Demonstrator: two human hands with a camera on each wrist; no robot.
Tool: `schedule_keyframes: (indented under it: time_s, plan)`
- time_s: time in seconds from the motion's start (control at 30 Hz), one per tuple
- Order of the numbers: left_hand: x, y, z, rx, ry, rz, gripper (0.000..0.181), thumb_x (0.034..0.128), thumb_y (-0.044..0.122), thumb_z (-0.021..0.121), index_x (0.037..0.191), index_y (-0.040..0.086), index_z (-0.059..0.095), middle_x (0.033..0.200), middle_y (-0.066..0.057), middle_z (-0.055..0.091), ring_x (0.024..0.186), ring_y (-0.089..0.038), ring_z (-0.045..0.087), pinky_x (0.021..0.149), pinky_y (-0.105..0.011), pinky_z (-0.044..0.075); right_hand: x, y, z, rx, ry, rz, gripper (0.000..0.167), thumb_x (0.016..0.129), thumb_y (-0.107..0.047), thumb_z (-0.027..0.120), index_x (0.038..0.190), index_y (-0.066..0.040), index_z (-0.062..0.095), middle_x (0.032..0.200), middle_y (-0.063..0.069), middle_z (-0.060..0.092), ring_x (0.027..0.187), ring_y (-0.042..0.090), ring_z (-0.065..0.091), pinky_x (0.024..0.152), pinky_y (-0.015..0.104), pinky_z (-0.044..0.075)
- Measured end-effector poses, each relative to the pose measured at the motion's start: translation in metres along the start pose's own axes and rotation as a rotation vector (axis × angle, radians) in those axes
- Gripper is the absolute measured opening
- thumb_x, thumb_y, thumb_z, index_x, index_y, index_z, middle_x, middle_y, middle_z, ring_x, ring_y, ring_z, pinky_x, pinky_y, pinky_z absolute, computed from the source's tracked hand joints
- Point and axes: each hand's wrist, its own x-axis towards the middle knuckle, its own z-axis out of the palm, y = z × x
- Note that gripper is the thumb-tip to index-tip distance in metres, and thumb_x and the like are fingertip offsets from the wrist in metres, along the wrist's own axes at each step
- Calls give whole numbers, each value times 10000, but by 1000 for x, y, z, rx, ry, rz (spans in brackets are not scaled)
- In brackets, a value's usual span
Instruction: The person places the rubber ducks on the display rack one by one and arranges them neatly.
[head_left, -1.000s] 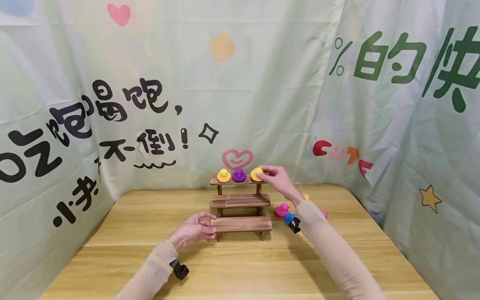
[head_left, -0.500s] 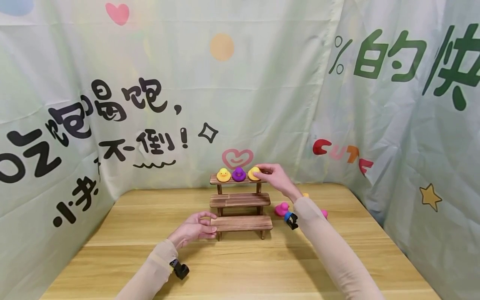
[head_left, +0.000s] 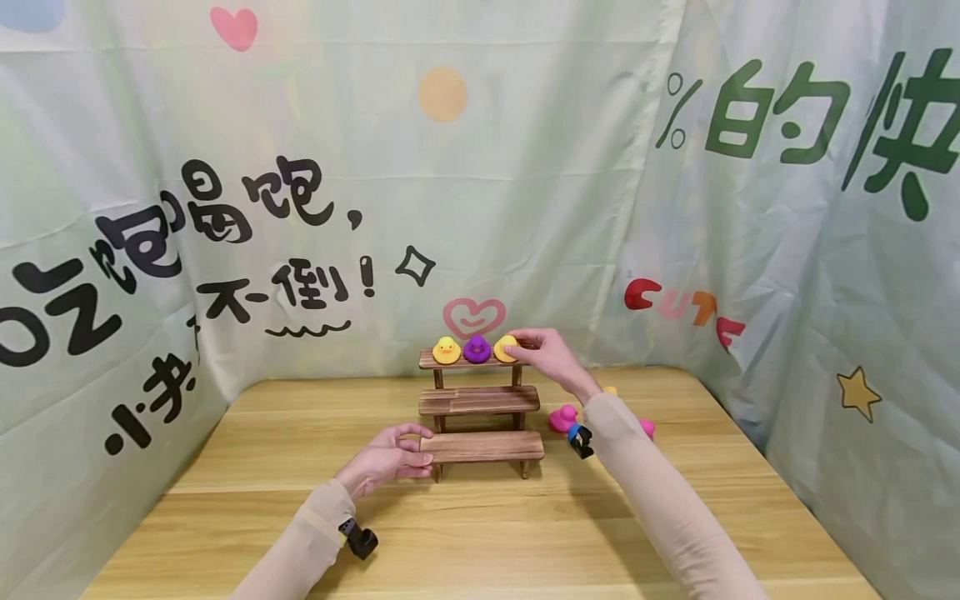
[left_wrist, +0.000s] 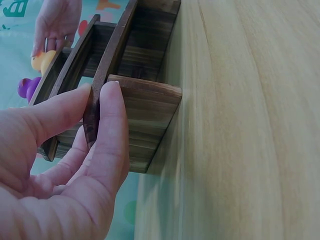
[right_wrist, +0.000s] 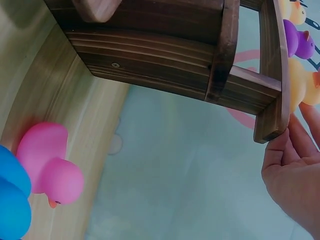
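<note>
A three-tier wooden shelf stand stands on the table. My left hand pinches the left end of its lowest board between thumb and fingers, as the left wrist view shows up close. On the top board sit a yellow rubber duck at the left and a purple rubber duck beside it. My right hand holds another yellow rubber duck on the right part of that board, right of the purple one. Its fingers partly cover this duck in the head view.
Right of the stand, a pink rubber duck and a blue one rest on the wooden table. More pink and yellow bits show around the right sleeve, which partly hides them. A printed curtain surrounds the table's back and sides.
The right hand has slid the yellow duck a little left along the top board, closer to the purple duck. The left hand keeps its grip on the lowest board.
</note>
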Motion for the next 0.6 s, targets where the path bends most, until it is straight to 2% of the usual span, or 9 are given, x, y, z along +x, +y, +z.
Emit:
schedule_keyframes:
  time_s: [0.2,0.3,0.43,0.53,0.6]
  plan:
    - [0,0,0,1,-2,0,501,854,-59,676,1292,-58,432,914,-95,595,847,-211,693,835,-342,603,1,1,0,7,-2,0,388,939,-233,672,1269,-31,640,1181,172,683,1101,399,615,935,468,546]
    - [0,0,0,0,-2,2,502,853,-58,680,1290,-57,433,910,-93,592,849,-211,693,837,-345,602,0,0,0,15,-2,1,383,938,-229,672,1263,-27,644,1182,181,682,1108,413,607,958,511,525]
    - [0,0,0,-5,0,4,507,848,-57,687,1288,-57,435,900,-91,589,845,-212,693,835,-344,603,0,-1,0,5,2,2,384,937,-233,674,1262,-30,646,1182,173,685,1093,381,623,937,457,546]
    - [0,0,0,-10,4,1,510,843,-59,691,1286,-54,438,902,-100,587,849,-221,698,831,-343,604,0,-2,-1,-14,2,0,382,940,-233,670,1261,-29,646,1182,169,687,1029,292,656,896,389,567]
    - [0,0,0,-8,5,1,505,845,-59,688,1285,-52,440,904,-101,588,853,-227,701,830,-342,604,-1,-2,-1,-19,0,-2,379,940,-232,669,1259,-27,647,1187,174,685,977,212,663,905,411,563]
